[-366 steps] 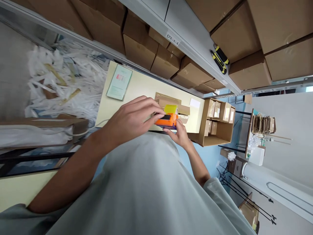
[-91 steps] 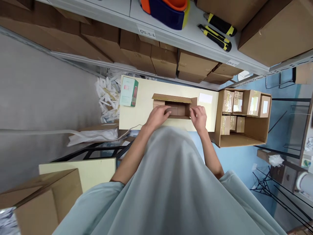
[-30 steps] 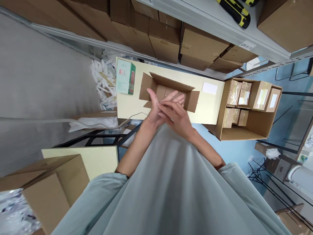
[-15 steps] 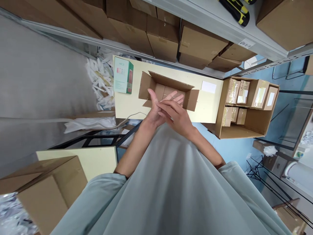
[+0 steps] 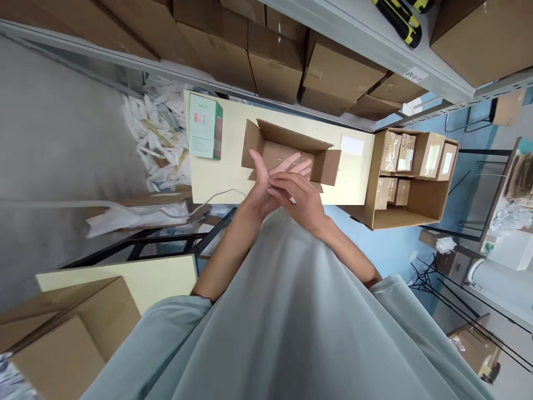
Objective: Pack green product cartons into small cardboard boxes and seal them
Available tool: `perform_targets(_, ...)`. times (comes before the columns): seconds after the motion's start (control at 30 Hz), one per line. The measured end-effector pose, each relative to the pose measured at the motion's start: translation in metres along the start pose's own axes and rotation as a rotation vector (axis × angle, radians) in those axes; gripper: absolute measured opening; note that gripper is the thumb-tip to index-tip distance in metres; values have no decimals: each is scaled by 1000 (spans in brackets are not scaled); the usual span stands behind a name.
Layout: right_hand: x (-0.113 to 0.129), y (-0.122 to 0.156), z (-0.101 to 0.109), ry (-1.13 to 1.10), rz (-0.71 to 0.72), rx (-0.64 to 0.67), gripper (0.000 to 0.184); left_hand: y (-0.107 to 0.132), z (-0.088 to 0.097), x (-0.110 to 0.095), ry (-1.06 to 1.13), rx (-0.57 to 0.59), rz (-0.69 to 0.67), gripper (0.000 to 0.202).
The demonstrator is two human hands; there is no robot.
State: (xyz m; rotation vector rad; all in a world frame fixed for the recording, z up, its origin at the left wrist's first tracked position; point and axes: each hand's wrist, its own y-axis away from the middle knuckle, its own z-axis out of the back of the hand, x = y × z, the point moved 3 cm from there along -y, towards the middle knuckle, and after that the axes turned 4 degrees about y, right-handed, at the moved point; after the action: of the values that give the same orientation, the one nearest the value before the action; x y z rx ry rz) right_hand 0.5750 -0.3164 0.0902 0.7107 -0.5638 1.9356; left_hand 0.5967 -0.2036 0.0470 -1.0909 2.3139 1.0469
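My left hand is palm up with thumb and fingers spread, and nothing shows on the part of the palm I can see. Across it lies my right hand, back upward. Its fingers are loosely bent with a gap between them, and the tips touch the left palm near the base of the thumb. Behind and below both hands stands an open cardboard box, its flaps folded outward and its floor bare where visible. The hands cover its near side.
A green and white product box stands at the table's left end. A white paper lies right of the open box. Beyond it, a large carton holds several small boxes. A shelf with cartons overhangs the back. A pale cable trails in from the left.
The camera view has shifted slightly, so the surroundings sit a little differently in the picture. The hands keep nearly the same pose, right fingers still on the left palm.
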Motion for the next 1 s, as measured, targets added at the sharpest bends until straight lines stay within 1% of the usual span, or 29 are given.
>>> perform_targets(0.07, 1, 0, -3, 27, 13, -22, 29, -1, 10, 0, -36, -2, -1, 105)
perform_targets(0.1, 0, 0, -2, 41, 14, -28, 28, -3, 17, 0, -69, -21, -14, 104)
perform_targets(0.13, -3, 1, -1, 56, 5, -37, 28, -5, 27, 0, -112, -57, -44, 103)
perform_targets(0.2, -15, 3, 8, 94, -48, -91, 29, -9, 50, -4, -226, -185, -165, 94)
perform_targets(0.27, -35, 9, 22, 151, -155, -196, 34, -10, 77, -10, -371, -347, -330, 80)
perform_targets(0.33, -61, 21, 37, 227, -301, -311, 39, -9, 100, -16, -546, -493, -464, 70)
perform_targets(0.4, -87, 37, 50, 300, -473, -411, 42, -7, 118, -20, -727, -619, -535, 68)
perform_targets(0.47, -108, 54, 57, 332, -643, -474, 41, -7, 128, -22, -862, -710, -540, 68)
perform_targets(0.53, -124, 66, 57, 298, -795, -475, 40, -11, 131, -21, -940, -747, -494, 63)
perform_targets(0.6, -135, 72, 54, 218, -906, -414, 39, -15, 127, -20, -991, -750, -426, 50)
perform_targets(0.63, -138, 73, 52, 172, -940, -373, 36, -17, 124, -20, -1011, -753, -392, 43)
perform_targets(0.7, -143, 71, 51, 97, -961, -296, 26, -19, 117, -21, -1042, -779, -331, 28)
perform_targets(0.77, -146, 65, 54, 54, -934, -243, 20, -15, 110, -22, -1055, -841, -287, 18)
perform_targets(0.83, -149, 58, 60, 32, -871, -206, 20, -4, 106, -22, -1039, -925, -267, 15)
perform_targets(0.9, -151, 51, 66, 5, -787, -167, 22, 15, 106, -18, -986, -1014, -269, 15)
perform_targets(1.0, -154, 39, 69, -65, -661, -95, 30, 55, 111, 0, -844, -1147, -292, 18)
